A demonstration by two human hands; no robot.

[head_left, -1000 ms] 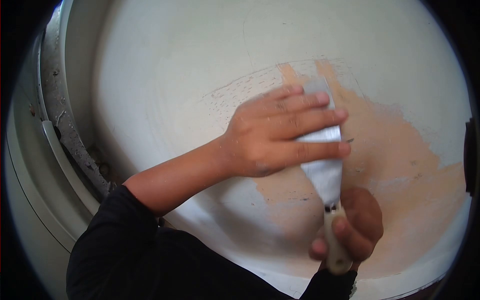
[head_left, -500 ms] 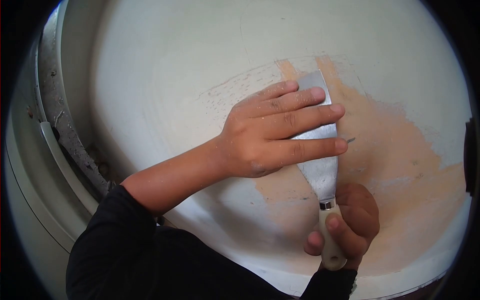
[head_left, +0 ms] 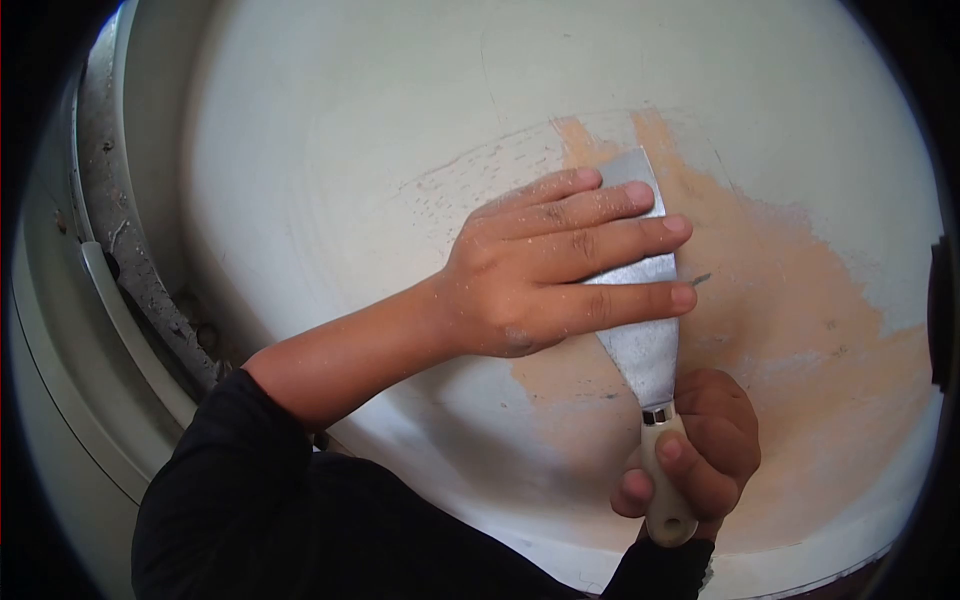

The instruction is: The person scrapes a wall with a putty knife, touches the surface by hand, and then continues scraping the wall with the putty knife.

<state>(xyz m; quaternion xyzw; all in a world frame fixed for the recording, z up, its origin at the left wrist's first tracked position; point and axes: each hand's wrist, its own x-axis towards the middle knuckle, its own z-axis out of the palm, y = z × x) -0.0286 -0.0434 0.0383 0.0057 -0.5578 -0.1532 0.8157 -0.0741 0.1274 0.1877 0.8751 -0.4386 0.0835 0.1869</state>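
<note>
A scraper with a wide metal blade and a pale handle lies against a curved whitish surface. My right hand is wrapped round the handle at the lower right. Across the blade lies my left hand, its fingers outstretched and a little apart, with pale dust on the skin. The blade's tip shows above the left fingers; its middle is partly covered by them. Around the blade is a peach-coloured patch with ragged edges.
Along the left side runs a curved rim with a gritty grey strip, and a rounded pale edge beside it. A dark object stands at the far right edge.
The scraper and both hands have shifted very slightly down and to the right. Both hands keep the same hold.
</note>
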